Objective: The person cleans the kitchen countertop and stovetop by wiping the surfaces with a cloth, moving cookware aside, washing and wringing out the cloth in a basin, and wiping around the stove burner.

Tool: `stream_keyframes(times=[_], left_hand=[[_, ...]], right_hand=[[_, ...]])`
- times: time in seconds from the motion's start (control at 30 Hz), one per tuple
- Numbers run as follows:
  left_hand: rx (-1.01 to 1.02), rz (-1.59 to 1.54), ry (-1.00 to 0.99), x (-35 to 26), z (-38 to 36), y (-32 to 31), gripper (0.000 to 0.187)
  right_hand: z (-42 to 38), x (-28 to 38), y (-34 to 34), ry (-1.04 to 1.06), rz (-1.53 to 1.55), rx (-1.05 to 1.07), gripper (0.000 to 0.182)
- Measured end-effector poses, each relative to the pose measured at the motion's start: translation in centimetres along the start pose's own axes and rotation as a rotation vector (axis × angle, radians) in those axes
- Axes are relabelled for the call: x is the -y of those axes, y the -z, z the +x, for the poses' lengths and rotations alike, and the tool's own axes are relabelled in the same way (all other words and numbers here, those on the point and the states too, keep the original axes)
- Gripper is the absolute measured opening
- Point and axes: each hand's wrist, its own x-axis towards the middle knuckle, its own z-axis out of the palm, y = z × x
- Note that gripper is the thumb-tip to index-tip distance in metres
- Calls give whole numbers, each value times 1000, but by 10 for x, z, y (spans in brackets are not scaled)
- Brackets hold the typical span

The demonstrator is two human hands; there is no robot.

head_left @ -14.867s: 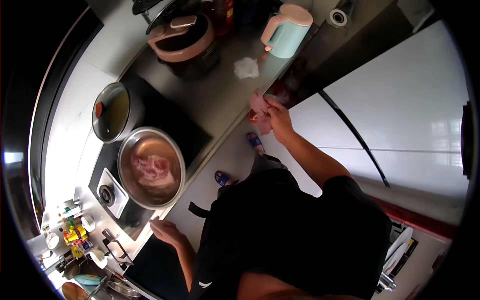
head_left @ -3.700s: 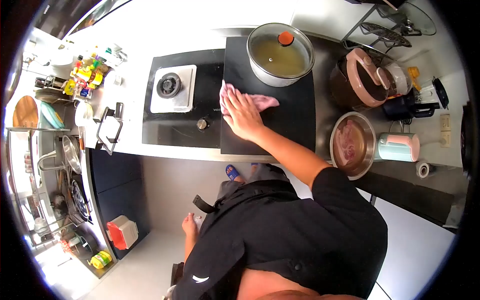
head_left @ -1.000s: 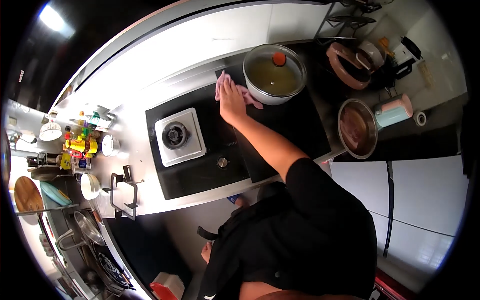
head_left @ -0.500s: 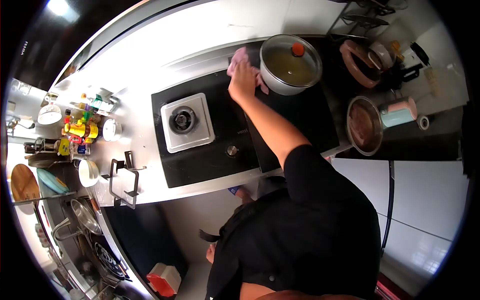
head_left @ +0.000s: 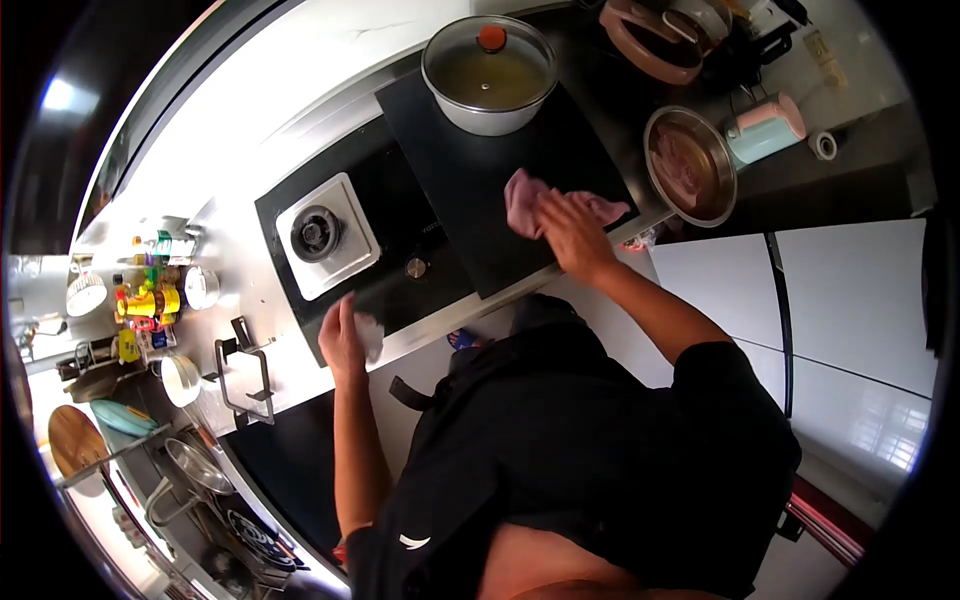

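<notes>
My right hand (head_left: 578,240) is closed on a pink cloth (head_left: 522,205), pressed to the black panel over the right side of the stove (head_left: 440,150). Parts of the cloth stick out on both sides of my fingers. Over the stove's front left edge, my left hand (head_left: 343,340) is raised with its fingers curled by a small whitish, crumpled-looking thing (head_left: 370,338); what it is does not show. A lidded pot (head_left: 490,118) with an orange knob stands behind the cloth. The left burner (head_left: 316,235) sits bare in its white square plate.
A metal bowl (head_left: 725,200) holding meat in liquid stands right of the stove, beside a blue and pink appliance (head_left: 765,130). A black pan support (head_left: 245,380) rests on the counter at left. Bottles (head_left: 150,302) and a white bowl (head_left: 181,380) stand farther left.
My right hand has brought the pink cloth from left of the pot to the panel's front right. My left hand has come up over the stove's front edge. The view has shifted.
</notes>
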Motion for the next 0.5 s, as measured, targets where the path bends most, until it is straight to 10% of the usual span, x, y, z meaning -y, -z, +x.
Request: stream_keyframes(times=[0.27, 0.5], left_hand=[[320, 21, -251, -117, 76, -139, 43], [421, -153, 45, -151, 125, -193, 90]], right_hand=[[27, 0, -21, -101, 38, -146, 45], [15, -45, 8, 5, 88, -22, 39]])
